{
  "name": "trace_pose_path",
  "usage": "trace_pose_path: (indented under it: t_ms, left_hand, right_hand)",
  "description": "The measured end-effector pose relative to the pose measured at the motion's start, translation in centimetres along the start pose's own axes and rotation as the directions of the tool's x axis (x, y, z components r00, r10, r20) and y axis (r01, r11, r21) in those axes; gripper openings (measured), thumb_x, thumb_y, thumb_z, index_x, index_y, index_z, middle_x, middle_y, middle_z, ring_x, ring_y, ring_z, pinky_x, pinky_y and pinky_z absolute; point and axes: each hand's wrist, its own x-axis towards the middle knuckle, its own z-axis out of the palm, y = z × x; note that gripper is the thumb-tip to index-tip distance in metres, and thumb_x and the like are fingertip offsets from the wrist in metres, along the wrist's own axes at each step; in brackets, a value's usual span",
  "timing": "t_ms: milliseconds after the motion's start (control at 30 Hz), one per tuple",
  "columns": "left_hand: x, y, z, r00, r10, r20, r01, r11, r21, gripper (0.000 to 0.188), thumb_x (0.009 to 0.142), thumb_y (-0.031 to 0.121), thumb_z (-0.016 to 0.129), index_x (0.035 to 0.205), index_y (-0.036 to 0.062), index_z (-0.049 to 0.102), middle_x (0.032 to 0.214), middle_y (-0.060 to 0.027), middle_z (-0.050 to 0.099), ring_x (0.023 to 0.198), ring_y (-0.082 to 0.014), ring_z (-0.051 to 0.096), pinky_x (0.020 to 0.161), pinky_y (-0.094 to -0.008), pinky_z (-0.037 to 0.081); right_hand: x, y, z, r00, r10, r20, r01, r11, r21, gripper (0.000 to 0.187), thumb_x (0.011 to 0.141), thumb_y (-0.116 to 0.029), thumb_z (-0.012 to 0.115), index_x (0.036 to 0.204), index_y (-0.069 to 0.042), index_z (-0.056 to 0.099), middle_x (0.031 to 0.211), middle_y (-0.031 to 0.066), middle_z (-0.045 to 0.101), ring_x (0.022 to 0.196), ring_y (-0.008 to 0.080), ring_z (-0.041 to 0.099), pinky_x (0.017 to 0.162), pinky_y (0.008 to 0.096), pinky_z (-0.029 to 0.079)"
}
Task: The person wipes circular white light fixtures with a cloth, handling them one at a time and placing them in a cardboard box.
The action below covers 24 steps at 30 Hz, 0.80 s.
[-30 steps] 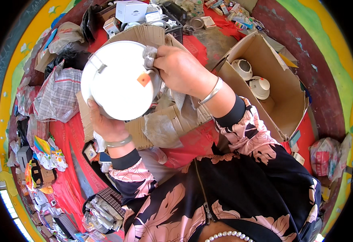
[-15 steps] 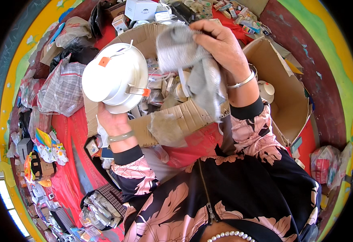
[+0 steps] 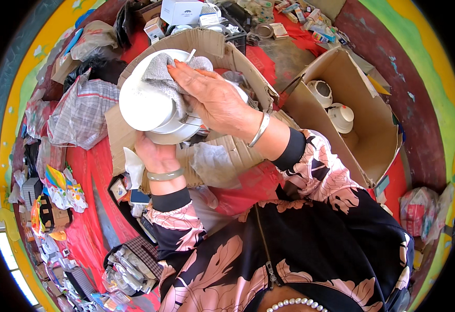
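Observation:
A round white recessed downlight [image 3: 143, 106] with spring clips is held up over a cardboard box [image 3: 249, 73]. My left hand [image 3: 155, 154] grips it from below, fingers mostly hidden behind it. My right hand [image 3: 212, 99] holds a grey cloth [image 3: 161, 75] pressed on the downlight's upper side. A spring clip shows just below the cloth. Inside the box, partly covered by my hands, lie more items I cannot make out. To the right, another cardboard box [image 3: 378, 122] contains two white downlights, one [image 3: 321, 93] behind the other [image 3: 340, 118].
A plaid bag [image 3: 77, 112] and other bundles stand at the left, on red sheeting [image 3: 84, 161]. Small boxes and packages [image 3: 310, 23] lie at the back. A checked case [image 3: 131, 268] of pale parts sits at the lower left. A filled plastic bag [image 3: 418, 213] is at the right.
My right hand has brought the grey cloth left and down onto the downlight. The downlight has shifted slightly right in my left hand. The two downlights in the right box now show fully.

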Motion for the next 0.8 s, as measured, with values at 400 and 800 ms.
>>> trace_pose_path:
  t_ms: [400,800]
  left_hand:
    - [0.7,0.6,-0.7,0.988,0.105,-0.109,-0.1,0.994,0.047,0.044,0.097,0.026,0.025,0.131,-0.0009,0.035,0.133,-0.0167,0.041,0.121,-0.0304,0.043,0.101,-0.0453,0.036]
    - [-1.7,-1.5,0.9,0.993,0.057,0.103,-0.065,0.995,0.076,0.042,0.095,0.025,0.031,0.126,-0.0008,0.041,0.126,-0.0153,0.047,0.111,-0.0287,0.051,0.091,-0.04,0.045]
  right_hand:
    - [1.1,2.9,-9.8,0.719,0.695,0.011,-0.467,0.47,0.749,0.025,0.085,-0.006,0.053,0.108,0.0,0.061,0.094,0.0048,0.064,0.086,0.0134,0.06,0.075,0.0252,0.049]
    - [0.6,-2.7,-1.0,0.988,-0.107,0.108,0.142,0.899,-0.415,0.04,0.086,-0.027,0.053,0.126,-0.023,0.048,0.135,0.0102,0.041,0.122,0.034,0.041,0.101,0.0445,0.031]
